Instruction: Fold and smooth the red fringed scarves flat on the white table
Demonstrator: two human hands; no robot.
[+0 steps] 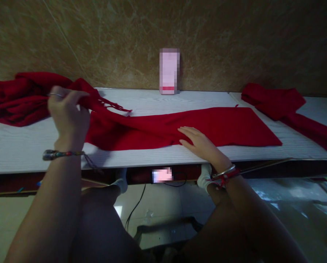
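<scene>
A long red scarf (207, 126) with a fringed end lies spread across the white table (21, 146). My left hand (67, 117) is raised over its left part, fingers closed on the fringed end of the scarf and lifting it. My right hand (199, 140) lies flat and open on the scarf's near edge at the middle, pressing it to the table. Both wrists wear bracelets.
A heap of red cloth (18, 96) lies at the far left and another red scarf (286, 104) at the far right. A small pink box (169, 71) stands against the marbled wall. Below the table edge are my knees, white socks and a black cable (136, 206) on the floor.
</scene>
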